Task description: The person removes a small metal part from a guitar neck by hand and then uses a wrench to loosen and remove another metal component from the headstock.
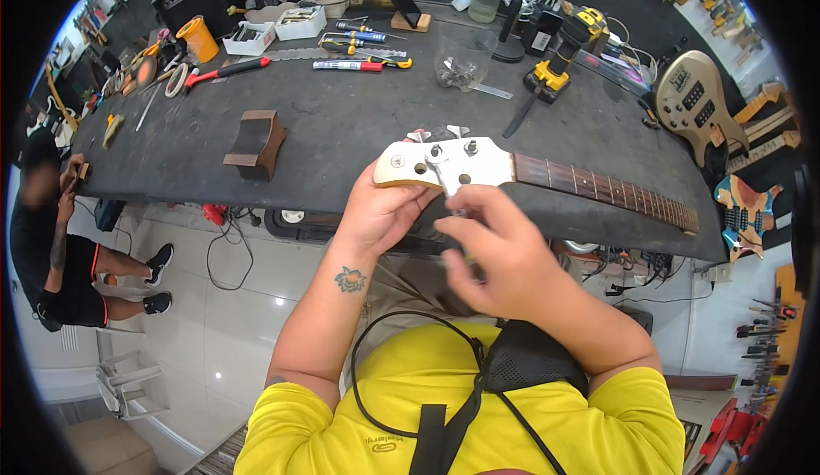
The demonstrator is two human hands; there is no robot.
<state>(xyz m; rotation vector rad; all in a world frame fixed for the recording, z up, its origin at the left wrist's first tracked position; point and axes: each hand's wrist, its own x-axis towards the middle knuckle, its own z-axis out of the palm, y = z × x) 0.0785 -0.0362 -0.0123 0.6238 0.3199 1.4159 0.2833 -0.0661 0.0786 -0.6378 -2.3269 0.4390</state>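
Observation:
A bass guitar neck with a white headstock (406,161) and a dark fretted fingerboard (589,183) lies along the bench's front edge. My left hand (380,214) grips the headstock from below, its fingertips hidden behind it. Two tuner posts (471,147) stand on the headstock, with metal tuner keys (458,131) along its far edge. Two open holes (465,178) show nearer me. A silver wrench (442,176) has its upper end at the left post. My right hand (504,257) pinches the wrench's lower end; its lower fingers are blurred.
On the dark bench, a brown wooden neck rest (256,143) stands to the left. Screwdrivers and markers (348,66), a clear plastic tub (461,61) and a yellow cordless drill (555,56) lie farther back. Guitar bodies (702,99) stand at right. Another person (55,227) works at far left.

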